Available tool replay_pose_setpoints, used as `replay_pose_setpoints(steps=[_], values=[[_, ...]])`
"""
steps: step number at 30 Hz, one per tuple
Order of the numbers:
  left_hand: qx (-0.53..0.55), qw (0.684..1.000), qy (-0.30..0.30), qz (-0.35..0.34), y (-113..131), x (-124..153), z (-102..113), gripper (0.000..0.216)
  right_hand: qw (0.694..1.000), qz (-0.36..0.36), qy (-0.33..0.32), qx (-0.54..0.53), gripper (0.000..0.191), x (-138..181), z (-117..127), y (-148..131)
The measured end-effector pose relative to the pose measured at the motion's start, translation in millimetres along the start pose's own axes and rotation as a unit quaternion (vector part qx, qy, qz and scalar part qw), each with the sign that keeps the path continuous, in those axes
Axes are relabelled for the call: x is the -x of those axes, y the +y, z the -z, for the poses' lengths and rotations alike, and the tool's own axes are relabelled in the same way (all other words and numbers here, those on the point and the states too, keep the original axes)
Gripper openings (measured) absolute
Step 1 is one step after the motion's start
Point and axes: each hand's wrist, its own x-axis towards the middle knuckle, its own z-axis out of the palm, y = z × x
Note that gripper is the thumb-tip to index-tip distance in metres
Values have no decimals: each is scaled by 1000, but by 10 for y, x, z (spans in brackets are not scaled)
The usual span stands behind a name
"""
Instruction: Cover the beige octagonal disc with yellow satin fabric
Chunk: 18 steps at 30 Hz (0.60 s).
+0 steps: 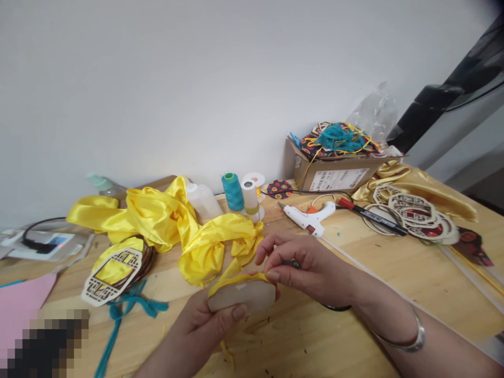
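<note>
My left hand (pixel 210 320) is closed around a pale, flat, rounded panel (pixel 241 298), thumb on its face. Yellow satin ribbon (pixel 232 271) runs along the panel's upper edge and leads back to a loose heap of yellow satin (pixel 214 247). At the panel's right end, my right hand (pixel 303 265) is closed, its thumb and fingers pinched close to the ribbon edge. A dark tool (pixel 291 263) is tucked in this hand; a black loop (pixel 337 308) shows under the wrist. Most of the tool is hidden, as are some fingertips.
Behind my hands lie a white glue gun (pixel 309 216), a black marker (pixel 378 219), a teal thread spool (pixel 232 191) and white bottles (pixel 202 201). Lattice cutouts (pixel 114 275) lie left, others (pixel 417 210) right. A cardboard box (pixel 334 178) stands against the wall.
</note>
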Motion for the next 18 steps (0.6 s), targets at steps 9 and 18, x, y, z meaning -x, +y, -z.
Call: replay_pose_setpoints(steps=[9,18], values=[[54,998,2,10,40,-23,-26,30,999,23,37,27,13,-5,-23,31],[89,995,36,-10,29,-62,-44,26,997,-24,65,-15,25,-18,-51,36]])
